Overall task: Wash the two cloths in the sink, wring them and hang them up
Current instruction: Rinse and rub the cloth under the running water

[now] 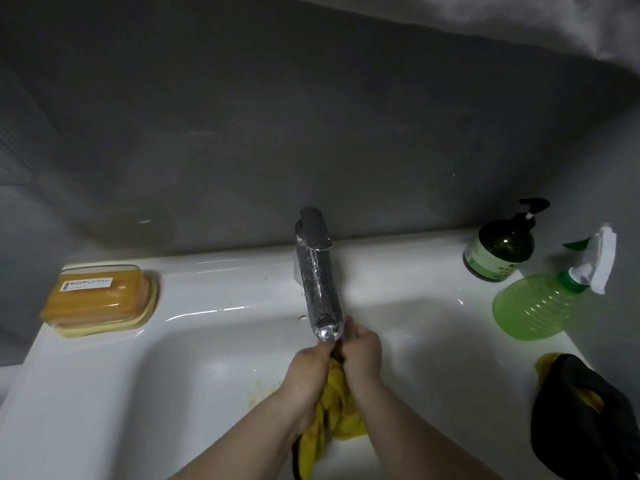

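Head view — we grip yellow cloth (pixel 334 403) in both fists, left hand (pixel 306 370), right hand (pixel 362 355), under tap (pixel 318 282); second cloth (pixel 581 410) right of fingers. Risk: knuckles hitting spout — too close.

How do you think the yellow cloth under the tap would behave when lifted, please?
Probably floppy: the yellow cloth hangs in loose folds below the left hand and right hand gripping it. Being in the sink, likely wet and heavier.
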